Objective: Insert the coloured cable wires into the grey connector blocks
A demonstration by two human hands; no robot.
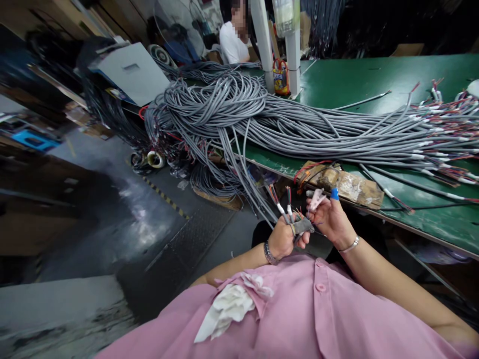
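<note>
My left hand (pixel 284 237) is closed around several grey cables (pixel 282 213), a grey wrapping covering its thumb. The cable ends point up and away, with white sleeves below fanned-out coloured wires (pixel 289 193). Close on the right is my right hand (pixel 331 219), palm turned toward the left hand. Its thumb stands up apart from the fingers and has blue tape (pixel 334 194) at the tip. A pale pink piece (pixel 317 199) shows at its fingers; whether it is a finger wrap or a held object is unclear. Thin loose wires (pixel 316 222) lie between the two hands.
A big bundle of grey cables (pixel 217 104) runs across the green table (pixel 348 77), stripped ends at right. A taped wooden block (pixel 339 182) sits at the near edge. White posts (pixel 294 65) rise behind. A person in white (pixel 232 42) is at the back, beyond a grey box (pixel 130 72).
</note>
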